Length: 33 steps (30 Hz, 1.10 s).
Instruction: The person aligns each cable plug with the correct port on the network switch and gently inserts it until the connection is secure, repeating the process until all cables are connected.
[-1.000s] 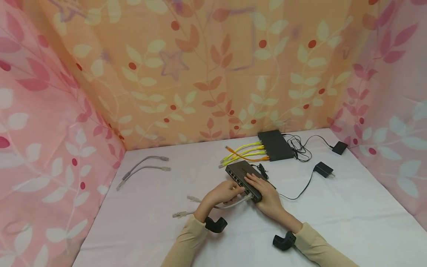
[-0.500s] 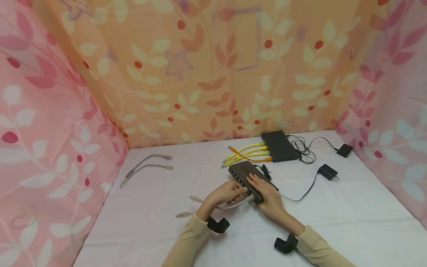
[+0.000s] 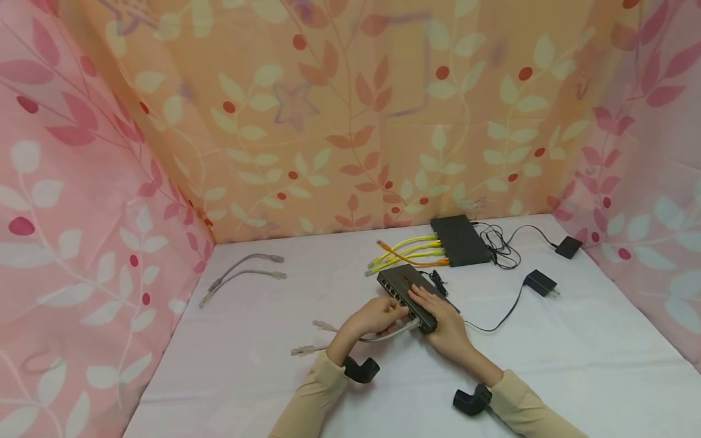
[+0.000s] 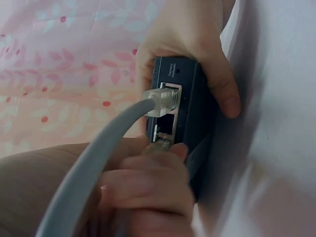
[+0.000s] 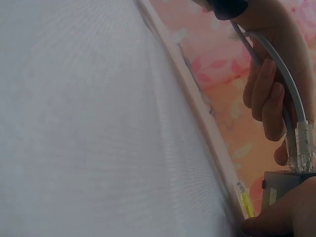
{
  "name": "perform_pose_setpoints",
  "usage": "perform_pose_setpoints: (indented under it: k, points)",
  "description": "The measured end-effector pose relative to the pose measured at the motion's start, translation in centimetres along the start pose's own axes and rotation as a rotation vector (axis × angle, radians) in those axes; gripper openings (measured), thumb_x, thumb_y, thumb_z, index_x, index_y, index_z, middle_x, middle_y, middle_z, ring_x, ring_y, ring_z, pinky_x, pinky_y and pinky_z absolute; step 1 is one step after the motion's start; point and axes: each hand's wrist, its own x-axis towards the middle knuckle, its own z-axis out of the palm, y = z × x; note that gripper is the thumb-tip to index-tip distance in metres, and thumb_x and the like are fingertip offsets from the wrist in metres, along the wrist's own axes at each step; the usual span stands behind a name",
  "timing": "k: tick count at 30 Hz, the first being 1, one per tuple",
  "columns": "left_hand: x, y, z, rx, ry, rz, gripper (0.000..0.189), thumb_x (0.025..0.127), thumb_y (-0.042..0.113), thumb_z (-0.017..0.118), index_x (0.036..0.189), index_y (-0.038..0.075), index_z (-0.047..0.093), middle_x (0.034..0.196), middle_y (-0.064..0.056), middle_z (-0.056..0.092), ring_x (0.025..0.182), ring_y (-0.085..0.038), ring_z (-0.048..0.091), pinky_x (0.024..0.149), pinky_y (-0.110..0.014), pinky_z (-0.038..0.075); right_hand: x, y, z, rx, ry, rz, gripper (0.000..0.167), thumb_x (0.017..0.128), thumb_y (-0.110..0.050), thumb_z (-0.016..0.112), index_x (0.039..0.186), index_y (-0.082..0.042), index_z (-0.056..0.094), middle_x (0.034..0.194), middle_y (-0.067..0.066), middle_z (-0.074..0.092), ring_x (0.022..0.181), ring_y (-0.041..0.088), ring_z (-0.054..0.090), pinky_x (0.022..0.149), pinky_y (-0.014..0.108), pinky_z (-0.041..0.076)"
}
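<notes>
A dark network switch (image 3: 409, 285) is tilted above the white table. My right hand (image 3: 448, 328) grips its near end, fingers over the top and thumb on the other face, as the left wrist view shows. One grey network cable (image 4: 101, 136) has its clear plug (image 4: 160, 101) in the end port. My left hand (image 3: 378, 316) pinches the plug (image 4: 162, 145) of a second grey cable at a port close by; the fingers partly hide it, so I cannot tell how deep it sits. Both cables' free ends (image 3: 304, 351) extend left past my wrist.
Two grey cables (image 3: 243, 274) lie at the left. Behind the switch, a black box (image 3: 461, 241) has yellow and orange cables (image 3: 408, 250) plugged in. Two black power adapters (image 3: 541, 283) with cords lie at the right. Patterned curtains (image 3: 328, 121) enclose the table.
The head view has shifted slightly, so everything appears a little further right. Both hands keep almost the same place on the switch and the cable plug.
</notes>
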Motion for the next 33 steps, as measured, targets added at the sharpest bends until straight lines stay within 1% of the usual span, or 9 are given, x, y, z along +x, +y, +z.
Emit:
perform_pose_setpoints:
  k: [1,4,8,10,15,20,25,28,33]
  points:
    - [-0.1,0.1,0.0,0.017,0.009,-0.004,0.035,0.096,0.03,0.05,0.088,-0.001,0.066,0.048,0.004,0.048,0.037,-0.007,0.042,0.041,-0.02,0.036,0.0,0.0,0.0,0.0,0.001,-0.002,0.075,0.064,0.001,0.078,0.132,-0.014,0.052,0.138,0.005,0.048,0.126,0.025,0.046,0.103,0.043,0.033]
    - [-0.3,0.3,-0.1,0.089,0.042,-0.012,0.035,0.095,0.034,0.051,0.088,0.003,0.067,0.052,0.0,0.055,0.043,-0.006,0.045,0.045,-0.02,0.037,-0.1,0.0,-0.1,-0.007,0.003,-0.007,0.074,0.063,0.001,0.078,0.131,-0.013,0.053,0.138,0.005,0.049,0.126,0.025,0.047,0.103,0.043,0.034]
    - [-0.8,0.6,-0.5,0.175,0.069,-0.015,0.033,0.093,0.039,0.054,0.089,0.009,0.067,0.062,-0.001,0.061,0.051,-0.006,0.049,0.048,-0.021,0.039,-0.2,0.1,-0.1,-0.015,0.003,-0.011,0.073,0.063,0.001,0.078,0.131,-0.013,0.054,0.138,0.005,0.049,0.126,0.025,0.047,0.103,0.043,0.034]
    - [-1.1,0.6,-0.8,0.195,0.085,-0.016,0.03,0.091,0.04,0.055,0.091,0.013,0.067,0.063,0.003,0.058,0.052,-0.006,0.049,0.048,-0.022,0.039,-0.2,0.1,-0.2,-0.014,0.006,-0.014,0.074,0.062,0.001,0.077,0.131,-0.013,0.054,0.137,0.005,0.049,0.126,0.025,0.047,0.102,0.043,0.034]
    - [-1.8,0.2,-2.0,0.232,0.11,-0.025,0.023,0.093,0.036,0.055,0.097,0.016,0.065,0.066,0.004,0.057,0.054,-0.008,0.051,0.049,-0.025,0.04,-0.4,0.2,-0.2,-0.018,0.002,-0.012,0.078,0.059,0.005,0.075,0.132,-0.014,0.053,0.138,0.006,0.049,0.125,0.025,0.047,0.103,0.043,0.033]
    - [-2.4,-0.5,-3.5,0.23,0.129,-0.036,0.022,0.094,0.032,0.053,0.097,0.013,0.064,0.067,0.0,0.061,0.054,-0.009,0.055,0.05,-0.026,0.041,-0.6,0.1,-0.1,-0.018,-0.006,-0.004,0.078,0.06,0.005,0.075,0.132,-0.015,0.053,0.138,0.006,0.049,0.125,0.026,0.047,0.103,0.043,0.033]
    - [-3.0,-1.4,-5.0,0.21,0.164,-0.034,0.023,0.094,0.031,0.053,0.098,0.011,0.063,0.07,-0.007,0.064,0.057,-0.016,0.059,0.05,-0.026,0.041,-0.5,0.2,0.0,-0.028,-0.004,0.003,0.078,0.061,0.002,0.078,0.132,-0.017,0.053,0.138,0.003,0.048,0.126,0.024,0.046,0.103,0.041,0.032]
    - [-3.4,-2.0,-5.9,0.196,0.18,-0.047,0.023,0.094,0.031,0.053,0.099,0.01,0.063,0.07,-0.007,0.063,0.061,-0.022,0.061,0.051,-0.026,0.041,-0.4,0.3,0.2,-0.032,-0.004,-0.004,0.077,0.063,-0.001,0.079,0.133,-0.017,0.052,0.139,0.002,0.048,0.126,0.023,0.046,0.104,0.041,0.032]
    - [-4.1,-2.5,-7.1,0.167,0.212,-0.073,0.022,0.094,0.028,0.054,0.1,0.009,0.063,0.071,-0.006,0.062,0.067,-0.026,0.062,0.053,-0.028,0.041,-0.3,0.3,0.3,-0.026,0.001,-0.025,0.073,0.065,-0.004,0.079,0.132,-0.016,0.053,0.139,0.002,0.048,0.127,0.023,0.046,0.104,0.041,0.032]
